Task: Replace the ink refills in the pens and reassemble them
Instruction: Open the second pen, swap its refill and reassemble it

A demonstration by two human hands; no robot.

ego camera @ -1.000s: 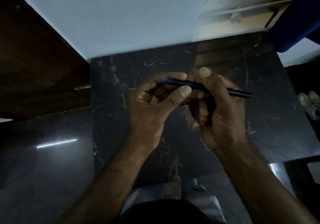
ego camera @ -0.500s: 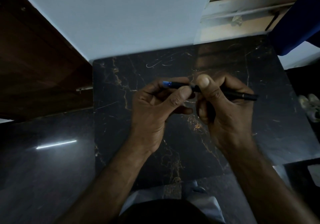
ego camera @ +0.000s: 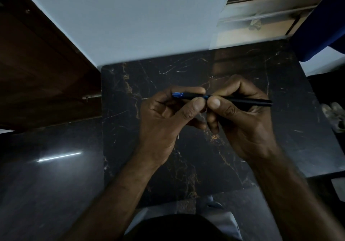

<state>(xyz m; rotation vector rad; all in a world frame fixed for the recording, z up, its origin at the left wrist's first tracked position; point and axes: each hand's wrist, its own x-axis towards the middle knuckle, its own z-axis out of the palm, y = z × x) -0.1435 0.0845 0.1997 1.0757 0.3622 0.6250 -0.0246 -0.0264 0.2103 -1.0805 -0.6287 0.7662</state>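
Note:
A black pen with a blue tip lies level between both hands, above the black marble table. My left hand pinches its blue front section between thumb and forefinger. My right hand grips the long black barrel, whose end sticks out to the right. The two thumbs nearly touch at the joint, where a small blue band shows. The lighting is dim and no other pens or refills are visible.
A pale wall rises behind the table. A dark wooden door is on the left and a window frame at the back right. Blue cloth hangs at the far right, and shoes sit on the floor.
Both hands have drifted slightly down and right with the pen. The right thumb has slid from on top of the pen to its near side, beside the left thumb.

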